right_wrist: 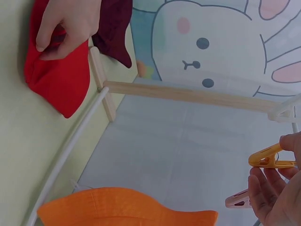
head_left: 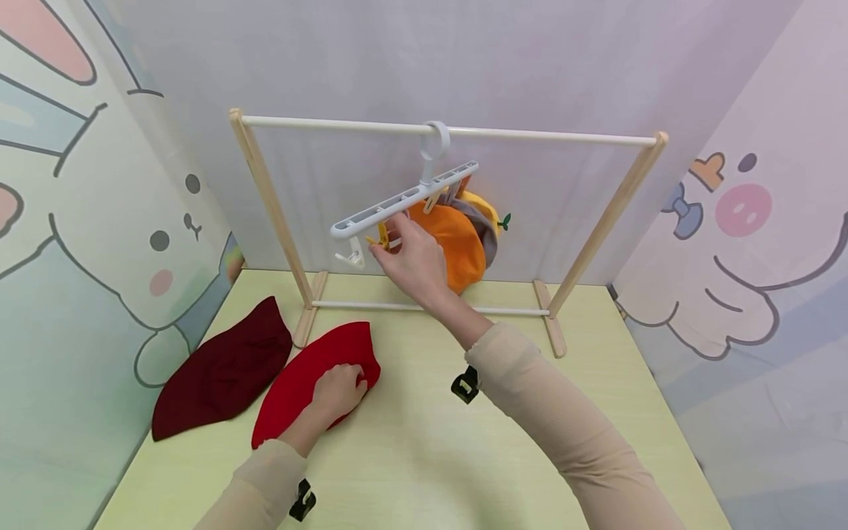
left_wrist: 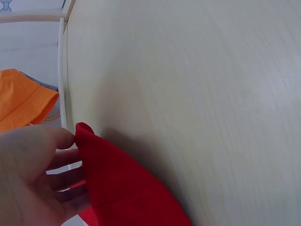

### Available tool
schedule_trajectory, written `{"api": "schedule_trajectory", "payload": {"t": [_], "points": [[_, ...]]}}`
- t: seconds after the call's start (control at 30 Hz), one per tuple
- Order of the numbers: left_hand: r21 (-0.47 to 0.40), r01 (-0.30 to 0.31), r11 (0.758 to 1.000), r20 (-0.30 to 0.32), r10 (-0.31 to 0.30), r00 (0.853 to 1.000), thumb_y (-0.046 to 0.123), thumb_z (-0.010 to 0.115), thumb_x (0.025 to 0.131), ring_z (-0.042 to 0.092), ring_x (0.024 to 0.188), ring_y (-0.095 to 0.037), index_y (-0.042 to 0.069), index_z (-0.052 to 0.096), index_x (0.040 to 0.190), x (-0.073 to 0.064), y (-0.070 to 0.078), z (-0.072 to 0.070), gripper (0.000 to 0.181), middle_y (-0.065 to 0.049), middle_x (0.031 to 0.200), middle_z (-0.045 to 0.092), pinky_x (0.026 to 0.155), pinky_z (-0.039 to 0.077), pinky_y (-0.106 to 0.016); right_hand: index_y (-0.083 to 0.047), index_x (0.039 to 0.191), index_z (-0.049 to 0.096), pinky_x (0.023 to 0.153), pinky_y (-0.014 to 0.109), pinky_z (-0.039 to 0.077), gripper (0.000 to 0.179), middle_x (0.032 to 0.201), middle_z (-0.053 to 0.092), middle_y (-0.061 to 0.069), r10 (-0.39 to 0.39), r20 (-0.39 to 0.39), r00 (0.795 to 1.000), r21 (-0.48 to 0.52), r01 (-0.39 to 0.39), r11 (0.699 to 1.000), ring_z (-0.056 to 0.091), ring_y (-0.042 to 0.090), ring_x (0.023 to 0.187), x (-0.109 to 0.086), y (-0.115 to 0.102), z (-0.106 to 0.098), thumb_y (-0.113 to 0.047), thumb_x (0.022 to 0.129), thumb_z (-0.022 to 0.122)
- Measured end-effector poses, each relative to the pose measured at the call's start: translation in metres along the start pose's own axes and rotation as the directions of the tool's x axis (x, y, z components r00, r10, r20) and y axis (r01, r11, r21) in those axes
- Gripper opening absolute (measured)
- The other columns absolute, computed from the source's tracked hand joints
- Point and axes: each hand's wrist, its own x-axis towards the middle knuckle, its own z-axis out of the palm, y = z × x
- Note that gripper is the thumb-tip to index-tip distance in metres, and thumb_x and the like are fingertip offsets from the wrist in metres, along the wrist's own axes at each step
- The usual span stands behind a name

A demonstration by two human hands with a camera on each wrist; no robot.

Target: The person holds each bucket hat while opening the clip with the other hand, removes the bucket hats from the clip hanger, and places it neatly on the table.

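My left hand (head_left: 339, 390) pinches the edge of a red bucket hat (head_left: 294, 386) lying on the table. In the left wrist view, the thumb meets the raised tip of its brim, with the fingers behind the cloth. Up at the hanger (head_left: 397, 202), my right hand (head_left: 417, 258) holds a yellow clip (right_wrist: 265, 157) between thumb and fingers. A white clip (head_left: 355, 254) dangles at the hanger's near end, and a pink clip (right_wrist: 237, 199) shows below the yellow one. Beyond my right hand hang an orange hat (head_left: 457, 243), a grey hat (head_left: 486, 239) and a yellow hat (head_left: 482, 205).
A dark maroon hat (head_left: 225, 368) lies on the table left of the red one. The hanger hooks over the white top rod (head_left: 331, 125) of a rack with slanted wooden posts (head_left: 274, 210). Cartoon-printed curtains (head_left: 729, 442) surround the table (head_left: 411, 471).
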Motion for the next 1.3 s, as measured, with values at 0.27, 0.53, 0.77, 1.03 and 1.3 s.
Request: {"api": "schedule_trajectory", "payload": {"t": [0.27, 0.53, 0.77, 1.03, 1.3], "points": [[0.044, -0.04, 0.998, 0.025, 0.039, 0.999, 0.013, 0.069, 0.079, 0.061, 0.079, -0.026, 0.004, 0.067, 0.098, -0.001, -0.002, 0.007, 0.021, -0.012, 0.091, 0.063, 0.062, 0.052, -0.038, -0.015, 0.105, 0.056, 0.062, 0.021, 0.048, 0.029, 0.095, 0.065, -0.001, -0.004, -0.006, 1.0, 0.001, 0.004, 1.0, 0.065, 0.014, 0.077, 0.001, 0.001, 0.001, -0.03, 0.082, 0.068], [0.053, -0.011, 0.999, 0.049, 0.008, 0.999, 0.017, 0.07, 0.079, 0.061, 0.083, -0.028, -0.001, 0.063, 0.104, 0.001, -0.008, 0.01, 0.031, -0.015, 0.095, 0.061, 0.066, 0.053, -0.039, -0.015, 0.104, 0.056, 0.062, 0.021, 0.048, 0.029, 0.095, 0.065, -0.001, 0.001, 0.002, 1.0, 0.003, -0.001, 1.0, 0.064, 0.015, 0.077, 0.0, 0.0, 0.001, -0.03, 0.082, 0.068], [0.024, 0.015, 1.0, 0.102, -0.017, 0.995, 0.019, 0.068, 0.081, 0.06, 0.095, -0.032, -0.003, 0.06, 0.112, 0.006, -0.01, 0.013, 0.039, -0.019, 0.109, 0.06, 0.074, 0.052, -0.043, -0.015, 0.103, 0.056, 0.062, 0.021, 0.048, 0.029, 0.094, 0.065, -0.001, -0.004, -0.003, 1.0, -0.005, 0.004, 1.0, 0.064, 0.016, 0.077, 0.001, 0.0, 0.001, -0.03, 0.082, 0.069], [0.023, 0.027, 0.999, 0.126, -0.03, 0.992, 0.02, 0.067, 0.082, 0.058, 0.103, -0.035, -0.006, 0.057, 0.115, 0.011, -0.008, 0.013, 0.043, -0.021, 0.117, 0.057, 0.077, 0.051, -0.044, -0.016, 0.103, 0.056, 0.061, 0.02, 0.047, 0.029, 0.093, 0.065, -0.003, -0.006, -0.013, 1.0, -0.024, 0.006, 1.0, 0.061, 0.008, 0.073, 0.001, 0.0, 0.001, -0.031, 0.081, 0.069], [0.034, 0.054, 0.998, 0.146, -0.058, 0.988, 0.023, 0.067, 0.082, 0.056, 0.107, -0.037, -0.006, 0.055, 0.119, 0.019, -0.001, 0.013, 0.048, -0.023, 0.122, 0.054, 0.081, 0.05, -0.045, -0.015, 0.102, 0.057, 0.06, 0.021, 0.047, 0.028, 0.094, 0.066, -0.002, 0.001, -0.012, 1.0, -0.025, -0.001, 1.0, 0.063, 0.011, 0.074, 0.001, -0.001, 0.002, -0.031, 0.082, 0.068]]}}
